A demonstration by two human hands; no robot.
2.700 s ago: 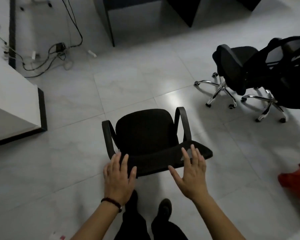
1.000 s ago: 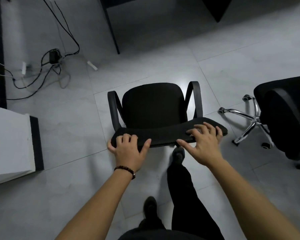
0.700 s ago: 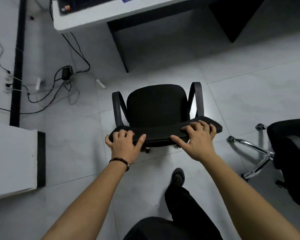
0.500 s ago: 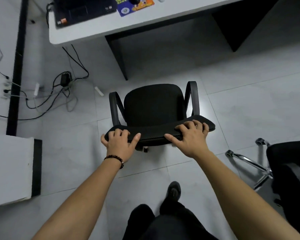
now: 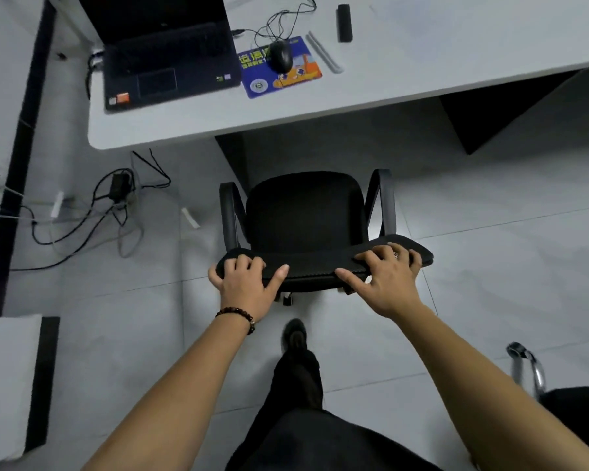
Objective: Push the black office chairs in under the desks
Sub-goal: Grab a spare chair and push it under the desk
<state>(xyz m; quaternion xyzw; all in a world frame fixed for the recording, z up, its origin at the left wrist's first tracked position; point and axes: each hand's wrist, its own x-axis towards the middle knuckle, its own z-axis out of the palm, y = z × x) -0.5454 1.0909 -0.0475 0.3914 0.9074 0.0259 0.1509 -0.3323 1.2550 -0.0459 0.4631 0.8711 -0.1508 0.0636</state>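
A black office chair with two armrests stands on the tiled floor, its seat facing a white desk. The seat's front edge is just short of the desk's near edge. My left hand grips the left end of the backrest top, fingers curled over it. On the right end of the same backrest top sits my right hand, also curled over it. A second black chair shows only partly at the lower right, with a chrome leg.
On the desk lie an open laptop, a mouse on a blue mousepad, and a dark stick-like object. Cables and a power adapter sprawl on the floor at left. Another white desk corner is at lower left.
I have walked forward with the chair, both hands holding its backrest. The desk with the laptop has come into view and the chair now stands close in front of it.
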